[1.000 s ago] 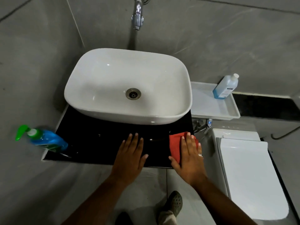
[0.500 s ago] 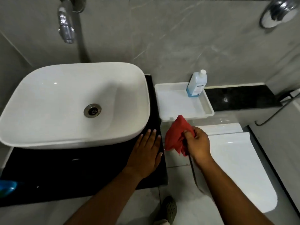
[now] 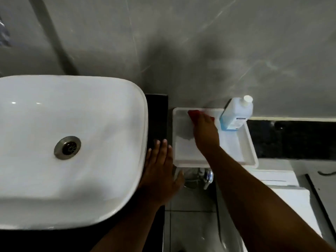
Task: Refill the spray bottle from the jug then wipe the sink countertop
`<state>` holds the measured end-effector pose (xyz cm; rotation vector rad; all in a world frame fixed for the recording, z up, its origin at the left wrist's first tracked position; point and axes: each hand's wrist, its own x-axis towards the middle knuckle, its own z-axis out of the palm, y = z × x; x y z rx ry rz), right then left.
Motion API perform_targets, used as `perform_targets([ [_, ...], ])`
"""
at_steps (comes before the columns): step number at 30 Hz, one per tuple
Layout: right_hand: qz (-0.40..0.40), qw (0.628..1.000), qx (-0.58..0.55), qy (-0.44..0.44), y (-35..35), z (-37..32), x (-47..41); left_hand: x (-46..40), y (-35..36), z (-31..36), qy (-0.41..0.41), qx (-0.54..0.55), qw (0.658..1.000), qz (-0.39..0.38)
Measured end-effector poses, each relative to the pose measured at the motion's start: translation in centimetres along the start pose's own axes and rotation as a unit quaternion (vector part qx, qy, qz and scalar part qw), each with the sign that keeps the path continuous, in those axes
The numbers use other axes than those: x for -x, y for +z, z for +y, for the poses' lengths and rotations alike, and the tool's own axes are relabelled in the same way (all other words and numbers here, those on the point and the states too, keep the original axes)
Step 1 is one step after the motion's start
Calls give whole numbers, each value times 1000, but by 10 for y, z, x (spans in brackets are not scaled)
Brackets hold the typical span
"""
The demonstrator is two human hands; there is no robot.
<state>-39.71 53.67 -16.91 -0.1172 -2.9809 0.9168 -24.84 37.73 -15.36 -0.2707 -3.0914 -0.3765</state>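
Right hand (image 3: 204, 133) presses red cloth (image 3: 193, 113) into white plastic tray (image 3: 251, 151); left hand (image 3: 160, 168) flat, released, on black counter (image 3: 156, 113). Risk: knuckles nudging blue-liquid jug (image 3: 235, 117), tipping it.

right hand (image 3: 205, 133) presses red cloth (image 3: 194, 113) into white tray (image 3: 251, 151).

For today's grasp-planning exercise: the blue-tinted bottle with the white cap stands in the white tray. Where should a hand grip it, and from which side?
Grip the bottle around its flat-sided body, below the cap. Come from the front right: the wall stands close behind it, and the right hand with the red cloth fills the tray to its left. It stands upright, so a sideways wrap probably suits it.
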Motion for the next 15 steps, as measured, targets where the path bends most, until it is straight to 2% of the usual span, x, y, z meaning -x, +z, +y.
perform_targets([
  [3, -93, 986, 118, -74, 59, 12, -12, -3, 7, 0, -3, 22, 999, 35],
  [7, -111, 974, 168, -102, 97, 27, -8, -2, 11, -1, 5, 20, 998, 56],
  [10, -165, 971, 132, -111, 84, 33, -14, -2, 12, -2, 2, 15, 998, 63],
  [12, -173, 978, 65, -101, 63, 30, -11, -1, 11, -1, 10, 18, 997, 75],
  [15, -60, 993, -95, -41, 10, 12, 0, -5, 8, -3, -7, 23, 999, 40],
])
